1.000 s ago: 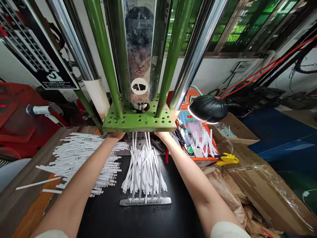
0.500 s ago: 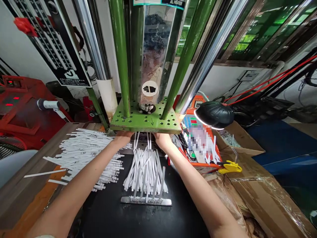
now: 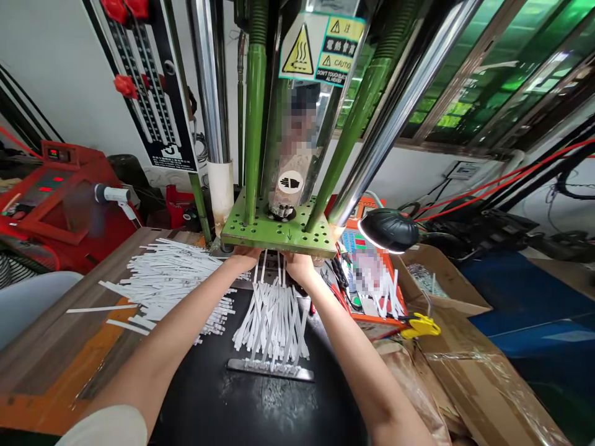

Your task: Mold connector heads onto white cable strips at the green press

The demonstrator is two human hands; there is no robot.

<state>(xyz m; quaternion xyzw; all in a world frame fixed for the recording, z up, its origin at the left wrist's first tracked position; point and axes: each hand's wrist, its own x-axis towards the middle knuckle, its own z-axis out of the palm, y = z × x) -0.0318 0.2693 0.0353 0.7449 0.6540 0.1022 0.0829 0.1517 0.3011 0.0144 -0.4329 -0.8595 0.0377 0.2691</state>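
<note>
Left hand point(image 3: 246, 255) and right hand point(image 3: 300, 267), opening and grip indeterminable, reach beneath a perforated green metal plate point(image 3: 279, 234), presumably to steady narrow white strips point(image 3: 264, 267).

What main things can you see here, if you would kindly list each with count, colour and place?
Perforated plate: one, green, centre
Rods: two, green, rising from plate
Columns: two, chrome, flanking the rods
Heater caution label: one, yellow and white, top centre
Loose strips: many, white, heaped left
Fanned strips: many, white, nearer than plate
Metal bar: one, silver, near end of fanned strips
Work surface: one, black, under the bar
Lamp: one, black, right of plate
Control box: one, orange, near lamp
Machine: one, red, far left
Cardboard boxes: several, brown, right
Window: one, green-tinted, upper right
Left hand: one, bare, partly hidden by plate
Right hand: one, bare, partly hidden by plate
</note>
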